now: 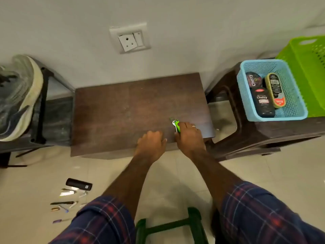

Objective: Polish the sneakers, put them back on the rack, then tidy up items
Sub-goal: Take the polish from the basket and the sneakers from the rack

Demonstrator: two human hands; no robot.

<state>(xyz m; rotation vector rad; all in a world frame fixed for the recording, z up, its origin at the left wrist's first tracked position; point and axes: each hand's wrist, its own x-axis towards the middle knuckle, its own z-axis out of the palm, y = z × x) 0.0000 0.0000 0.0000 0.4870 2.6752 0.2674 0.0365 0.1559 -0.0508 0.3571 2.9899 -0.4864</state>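
My right hand (pixel 189 136) grips a green key holder with keys (pixel 176 124) at the front right of the low brown table (pixel 123 111). My left hand (pixel 151 141) rests beside it at the table's front edge with its fingers curled under; whether it holds anything is hidden. A grey-blue sneaker (pixel 16 97) with a white sole lies on the dark rack (pixel 44 103) at the left. A blue basket (pixel 297 103) on the brown plastic stool (pixel 263 134) at the right holds a polish tin (pixel 252 79), a black Cherry bottle (pixel 263 102) and a shoe brush (pixel 274 90).
A green basket (pixel 309 71) stands behind the blue one. On the tiled floor at the lower left lie a black cylinder (pixel 79 184), pens and several small items (pixel 65 203). A green stool frame (pixel 172 226) is below me. A wall socket (pixel 130 39) is above the table.
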